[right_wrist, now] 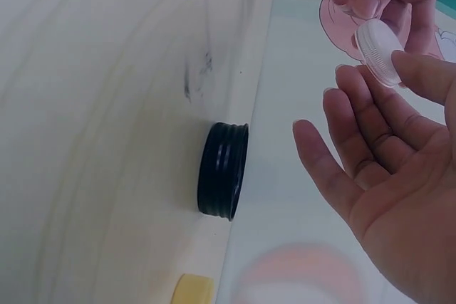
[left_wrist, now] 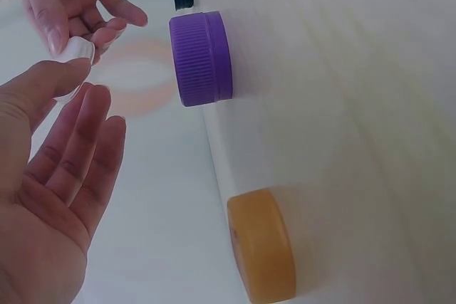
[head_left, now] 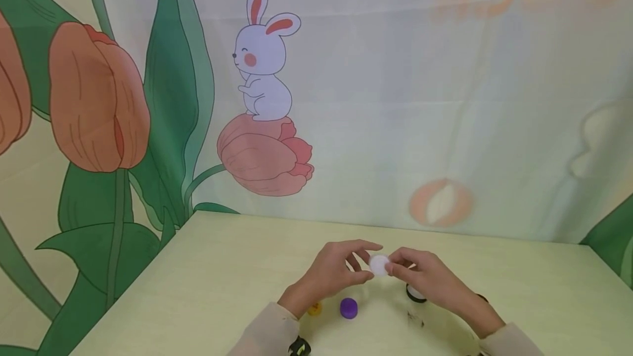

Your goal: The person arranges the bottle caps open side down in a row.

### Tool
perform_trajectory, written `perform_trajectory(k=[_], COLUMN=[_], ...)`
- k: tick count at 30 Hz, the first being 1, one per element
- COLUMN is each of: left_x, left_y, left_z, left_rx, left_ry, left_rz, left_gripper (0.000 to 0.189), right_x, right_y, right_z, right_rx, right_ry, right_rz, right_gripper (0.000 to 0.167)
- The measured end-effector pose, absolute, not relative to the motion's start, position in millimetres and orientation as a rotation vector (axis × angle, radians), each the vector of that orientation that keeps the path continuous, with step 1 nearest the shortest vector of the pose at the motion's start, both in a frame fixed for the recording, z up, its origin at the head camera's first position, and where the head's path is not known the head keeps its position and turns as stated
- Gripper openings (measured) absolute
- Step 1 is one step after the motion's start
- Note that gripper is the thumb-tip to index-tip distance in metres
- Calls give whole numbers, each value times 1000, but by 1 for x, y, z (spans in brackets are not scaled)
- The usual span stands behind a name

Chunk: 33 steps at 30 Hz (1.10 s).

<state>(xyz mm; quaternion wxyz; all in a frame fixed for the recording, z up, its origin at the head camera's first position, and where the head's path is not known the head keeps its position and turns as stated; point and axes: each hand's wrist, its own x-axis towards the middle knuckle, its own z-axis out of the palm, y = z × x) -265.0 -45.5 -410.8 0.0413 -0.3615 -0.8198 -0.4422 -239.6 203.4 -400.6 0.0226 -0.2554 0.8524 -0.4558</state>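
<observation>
A round white bottle cap [head_left: 379,265] with a ribbed side is held up above the table, between both hands. My right hand [head_left: 429,278] pinches it by the edge, the thumb over its face in the right wrist view. On the other side, my left hand [head_left: 336,269] reaches toward the cap with thumb and index finger spread apart. Its thumb tip is close to the cap's lower edge; whether it touches cannot be told. Below the hands, a purple cap [left_wrist: 201,58] and an orange-yellow cap [left_wrist: 262,247] stand on the table. A black ring-shaped lid [right_wrist: 224,170] lies beneath the right hand.
The pale yellow table [head_left: 222,268] ends at a hanging cloth [head_left: 356,125] printed with tulips and a rabbit. A dark object with a green mark [head_left: 299,346] sits by the left sleeve. Some dark marks [head_left: 415,319] show near the right wrist.
</observation>
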Motion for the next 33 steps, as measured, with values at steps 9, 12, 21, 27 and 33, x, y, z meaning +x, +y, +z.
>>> perform_trajectory(k=[9,12,21,27,33], left_x=[-265,-265,-265,-263,-264], left_y=[-46,-46,-46,-46,-47], left_z=[-412,-412,-411,-411,-411], left_rx=[-1128,-1132,-1101,-1066,-1109], left_ry=[-2520,-2522,-2514,-2530,-2507], left_rz=[-1333,-1342,-1337,-1350,-1381], left_gripper=[42,41,33,29,27], right_x=[-238,-238,-236,-234,-235], right_y=[202,202,200,199,198], right_z=[-400,-400,-400,-401,-402], right_rx=[-741,-745,-808,-850,-857], right_ry=[2642,2647,2685,2689,2724], right_rz=[-1404,-1401,-1427,-1440,-1406], right_gripper=[17,18,27,27,25])
